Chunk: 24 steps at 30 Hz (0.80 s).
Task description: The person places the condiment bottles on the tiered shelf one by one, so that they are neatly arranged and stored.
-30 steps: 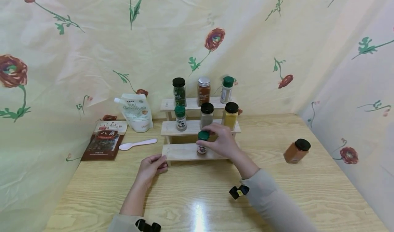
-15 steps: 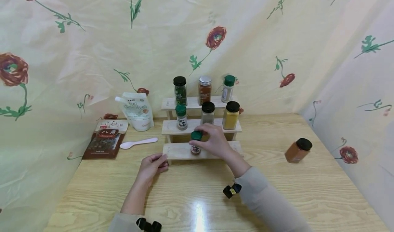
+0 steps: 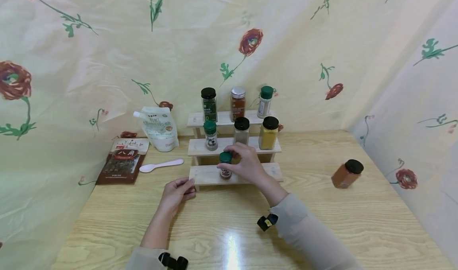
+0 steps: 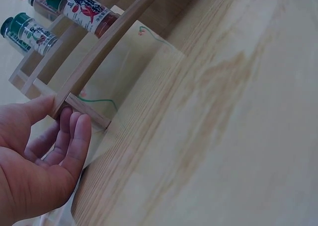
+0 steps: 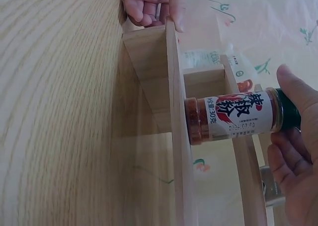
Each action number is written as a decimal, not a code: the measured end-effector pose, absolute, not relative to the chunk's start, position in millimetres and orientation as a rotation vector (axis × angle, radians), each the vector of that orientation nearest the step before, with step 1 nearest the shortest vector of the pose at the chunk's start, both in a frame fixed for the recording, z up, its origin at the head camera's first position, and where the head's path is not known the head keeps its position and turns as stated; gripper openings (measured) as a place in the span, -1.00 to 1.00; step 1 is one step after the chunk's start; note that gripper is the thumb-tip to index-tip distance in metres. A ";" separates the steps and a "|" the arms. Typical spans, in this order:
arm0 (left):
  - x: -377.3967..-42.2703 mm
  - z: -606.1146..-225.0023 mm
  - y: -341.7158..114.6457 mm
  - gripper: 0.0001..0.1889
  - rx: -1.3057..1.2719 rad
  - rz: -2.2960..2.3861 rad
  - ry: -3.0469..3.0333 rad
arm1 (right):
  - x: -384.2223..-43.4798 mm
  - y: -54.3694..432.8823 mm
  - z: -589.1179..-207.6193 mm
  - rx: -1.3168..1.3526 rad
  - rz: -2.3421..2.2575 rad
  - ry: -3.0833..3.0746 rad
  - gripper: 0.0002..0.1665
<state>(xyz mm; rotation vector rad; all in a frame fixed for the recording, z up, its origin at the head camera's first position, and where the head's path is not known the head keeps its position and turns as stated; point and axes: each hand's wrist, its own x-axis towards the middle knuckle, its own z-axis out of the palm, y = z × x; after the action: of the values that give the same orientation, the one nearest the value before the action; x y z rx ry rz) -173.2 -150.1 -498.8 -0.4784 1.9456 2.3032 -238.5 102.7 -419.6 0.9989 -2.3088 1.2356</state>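
Note:
My right hand (image 3: pixel 247 166) pinches the green cap of a small spice jar (image 5: pixel 238 115) with red powder and a white label. The jar stands upright on the bottom step of a three-step wooden rack (image 3: pixel 264 170), near its middle. At the rack's front left corner, my left hand (image 4: pixel 44 156) holds the end of the bottom board between thumb and fingers. On the middle step stand a green-capped jar (image 3: pixel 210 135), a grey jar (image 3: pixel 241 130) partly behind my right hand, and a yellow jar (image 3: pixel 268 133).
The top step bears a green jar (image 3: pixel 209 105), a red-brown jar (image 3: pixel 237 104) and a green-capped white jar (image 3: pixel 264 102). Left of the rack are a white spout pouch (image 3: pixel 159 129), a brown packet (image 3: pixel 123 160) and a pale spoon (image 3: pixel 161 166). An orange-brown jar (image 3: pixel 346 174) stands at right.
My right hand has moved the green-capped spice jar leftward along the bottom step, mostly in the first half second. The left hand keeps its hold on the rack's corner.

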 end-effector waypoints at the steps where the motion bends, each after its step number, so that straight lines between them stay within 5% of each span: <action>1: -173.5 -498.7 -150.0 -0.58 -0.480 2.303 1.945 | -238.2 103.4 -419.1 0.997 1.236 -2.316 -0.46; 9: -173.2 -497.4 -149.6 -0.59 -0.488 2.296 1.945 | -233.1 122.3 -418.6 0.956 1.269 -2.335 -0.34; 24: -173.8 -498.0 -150.3 -0.58 -0.473 2.302 1.942 | -227.1 181.7 -419.7 0.982 1.160 -2.358 -0.52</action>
<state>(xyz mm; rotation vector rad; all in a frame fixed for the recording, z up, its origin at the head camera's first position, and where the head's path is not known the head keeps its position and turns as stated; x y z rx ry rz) -173.8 -150.3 -498.0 -0.4729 1.9422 2.3019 -227.1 181.7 -419.7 0.9823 -2.3583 1.1596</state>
